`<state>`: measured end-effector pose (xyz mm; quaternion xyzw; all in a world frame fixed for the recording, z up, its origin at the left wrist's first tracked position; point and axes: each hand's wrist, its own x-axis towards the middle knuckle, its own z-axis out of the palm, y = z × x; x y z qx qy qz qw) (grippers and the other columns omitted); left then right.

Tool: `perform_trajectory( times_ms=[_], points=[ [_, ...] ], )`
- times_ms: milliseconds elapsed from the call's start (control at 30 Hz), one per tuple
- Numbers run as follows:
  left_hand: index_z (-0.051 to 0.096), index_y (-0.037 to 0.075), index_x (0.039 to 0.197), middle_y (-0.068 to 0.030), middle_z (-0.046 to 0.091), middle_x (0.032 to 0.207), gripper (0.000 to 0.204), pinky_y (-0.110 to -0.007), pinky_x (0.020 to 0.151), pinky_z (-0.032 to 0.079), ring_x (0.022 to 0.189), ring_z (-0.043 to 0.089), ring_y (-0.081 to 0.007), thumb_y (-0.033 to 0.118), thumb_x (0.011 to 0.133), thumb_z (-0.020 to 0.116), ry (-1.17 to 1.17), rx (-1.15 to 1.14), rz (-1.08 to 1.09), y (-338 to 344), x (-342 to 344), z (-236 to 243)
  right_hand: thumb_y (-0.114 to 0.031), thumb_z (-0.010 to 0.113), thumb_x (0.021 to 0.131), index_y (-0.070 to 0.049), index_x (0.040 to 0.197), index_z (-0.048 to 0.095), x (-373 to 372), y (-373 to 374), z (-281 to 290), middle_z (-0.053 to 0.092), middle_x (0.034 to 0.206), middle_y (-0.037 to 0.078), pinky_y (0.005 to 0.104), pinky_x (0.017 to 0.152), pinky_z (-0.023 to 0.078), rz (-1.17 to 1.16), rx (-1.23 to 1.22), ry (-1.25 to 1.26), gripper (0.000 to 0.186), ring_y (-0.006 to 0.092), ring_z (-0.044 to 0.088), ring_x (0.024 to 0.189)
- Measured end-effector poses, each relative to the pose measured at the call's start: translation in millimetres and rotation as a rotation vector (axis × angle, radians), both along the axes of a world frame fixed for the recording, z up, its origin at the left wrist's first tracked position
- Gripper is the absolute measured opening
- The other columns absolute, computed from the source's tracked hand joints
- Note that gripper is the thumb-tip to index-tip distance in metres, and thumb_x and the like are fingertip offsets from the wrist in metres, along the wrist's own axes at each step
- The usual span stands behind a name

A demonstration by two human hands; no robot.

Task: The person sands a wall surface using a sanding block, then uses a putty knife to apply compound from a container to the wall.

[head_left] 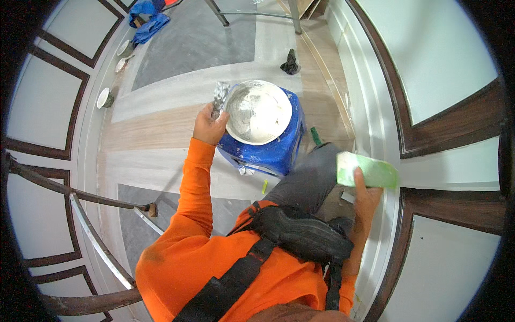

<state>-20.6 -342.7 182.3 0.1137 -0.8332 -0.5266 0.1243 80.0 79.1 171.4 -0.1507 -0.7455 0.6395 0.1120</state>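
My left hand (210, 121) grips a small metal scraper (219, 92), its blade smeared white, beside the rim of a round white tub (258, 111) of white paste. The tub rests on a blue plastic stool (252, 158), whose top is spotted with residue. My right hand (365, 198) holds a flat, pale green rectangular tool (370, 170) streaked with white, out by the panelled wall at the right. My forearms, orange sleeves and a black bag strapped over my front fill the lower middle.
Panelled walls with dark trim (440, 142) line both sides. A metal frame (104, 252) leans at lower left. Small pots (104, 98) and a blue cloth (150, 29) lie along the left wall. A black crumpled item (289, 63) lies near metal legs (261, 15) at the top.
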Motion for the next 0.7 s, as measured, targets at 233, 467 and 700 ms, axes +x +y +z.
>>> perform_trajectory(
  times_ms=[233,467,700],
  points=[
    [0.069,0.0,0.105,0.0001,0.068,0.077,0.025,-0.026,0.061,0.048,0.066,0.053,-0.0047,0.015,0.089,0.08,0.283,-0.223,-0.095,60,5,52,-0.019,0.078,0.096,0.001,0.114,0.077,-63,-60,44,0.08,0.101,0.018,0.0381,0.086,0.058,0.493,0.243,0.077,0.026,0.0271,0.077,0.095],
    [0.071,-0.002,0.108,-0.0128,0.074,0.085,0.038,-0.032,0.068,0.055,0.071,0.067,-0.0167,0.025,0.086,0.088,0.418,-0.309,-0.118,77,1,60,-0.009,0.075,0.094,-0.005,0.114,0.079,-97,-97,22,0.08,0.102,0.015,0.0392,0.078,0.058,0.614,0.537,0.517,0.021,0.0301,0.077,0.089],
    [0.074,-0.002,0.11,-0.0172,0.073,0.089,0.041,-0.036,0.07,0.056,0.076,0.072,-0.024,0.027,0.086,0.088,0.342,-0.438,-0.111,75,4,58,-0.007,0.073,0.087,-0.011,0.115,0.079,-106,-106,1,0.079,0.106,0.013,0.0436,0.082,0.06,0.657,0.607,0.515,0.029,0.036,0.074,0.091]
  ],
)
